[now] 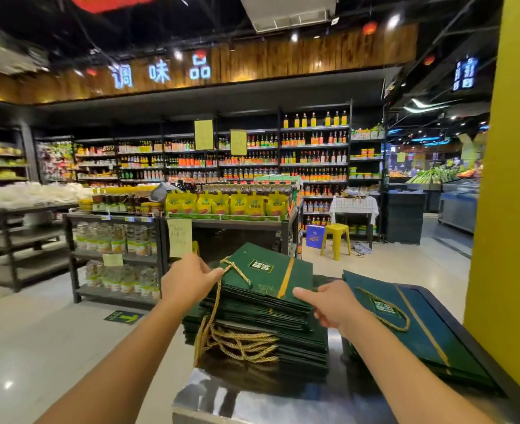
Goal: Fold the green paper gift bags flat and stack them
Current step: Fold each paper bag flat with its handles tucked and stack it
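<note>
the left hand (pixel 188 280) grips the left edge of the top bag (pixel 264 272), its fingers (pixel 214 274) curled round the edge right where the gold rope handle (pixel 237 267) comes out. the right hand (pixel 332 304) holds the bag's near right edge, thumb on top and the other fingers curled under, mostly out of sight. between the two sets of fingers the bag is folded flat, label up, with a gold stripe across its right part. its near edge rests on the stack (pixel 261 327); i cannot tell whether its far end is lifted.

the stack of flat green bags sits just below both hands on a steel table (pixel 252 403). a tangle of gold ropes (pixel 240 347) spills from the stack's near side, below the left fingers.

just right of the right fingers a second pile (pixel 417 338) of flat green bags lies on the table, a rope loop on its top face. right of that pile stands a yellow pillar (pixel 509 209).

beyond the fingers, across the floor (pixel 38 347), are shelves (pixel 313 154) of bottles and a yellow stool (pixel 335 240).
</note>
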Demonstrator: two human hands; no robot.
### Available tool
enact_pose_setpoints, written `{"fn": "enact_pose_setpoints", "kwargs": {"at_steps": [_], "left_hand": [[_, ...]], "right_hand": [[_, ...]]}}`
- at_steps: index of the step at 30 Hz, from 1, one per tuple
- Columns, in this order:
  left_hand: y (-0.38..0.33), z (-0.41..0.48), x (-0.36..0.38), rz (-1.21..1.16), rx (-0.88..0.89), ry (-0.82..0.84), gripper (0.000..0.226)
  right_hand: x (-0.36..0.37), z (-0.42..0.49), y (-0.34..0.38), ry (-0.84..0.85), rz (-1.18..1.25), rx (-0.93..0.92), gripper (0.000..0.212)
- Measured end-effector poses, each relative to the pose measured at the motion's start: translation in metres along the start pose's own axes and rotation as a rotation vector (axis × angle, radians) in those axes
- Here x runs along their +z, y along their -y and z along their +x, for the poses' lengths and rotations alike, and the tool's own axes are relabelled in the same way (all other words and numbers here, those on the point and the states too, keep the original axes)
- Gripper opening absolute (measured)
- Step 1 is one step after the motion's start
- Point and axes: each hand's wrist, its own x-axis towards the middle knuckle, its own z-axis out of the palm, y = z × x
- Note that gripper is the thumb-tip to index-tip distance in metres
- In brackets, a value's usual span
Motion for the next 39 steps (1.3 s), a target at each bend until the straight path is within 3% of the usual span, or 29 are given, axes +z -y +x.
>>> {"fn": "enact_pose_setpoints", "kwargs": {"at_steps": [3,11,15,22,34,39], "left_hand": [[0.002,-0.004,0.004,-0.139,0.018,-0.03,0.029],[0.005,-0.039,0.008,-0.581,-0.13,0.021,0.01],[0.002,-0.071,0.009,-0.738,-0.129,0.064,0.008],[-0.013,-0.136,0.023,-1.081,-0.121,0.264,0.022],[-0.056,-0.211,0.093,-0.921,0.086,0.504,0.022],[-0.064,-0.213,0.121,-0.694,0.279,0.511,0.021]], "right_hand": [[-0.002,-0.003,-0.004,-0.013,0.072,0.023,0.042],[-0.007,-0.015,-0.017,-0.035,0.357,-0.016,0.018],[-0.013,-0.042,-0.021,0.014,0.576,-0.032,0.018],[-0.046,-0.111,-0.061,-0.078,0.627,-0.058,0.025],[-0.122,-0.196,-0.136,-0.474,0.539,-0.007,0.031],[-0.137,-0.2,-0.147,-0.585,0.277,0.035,0.039]]}}
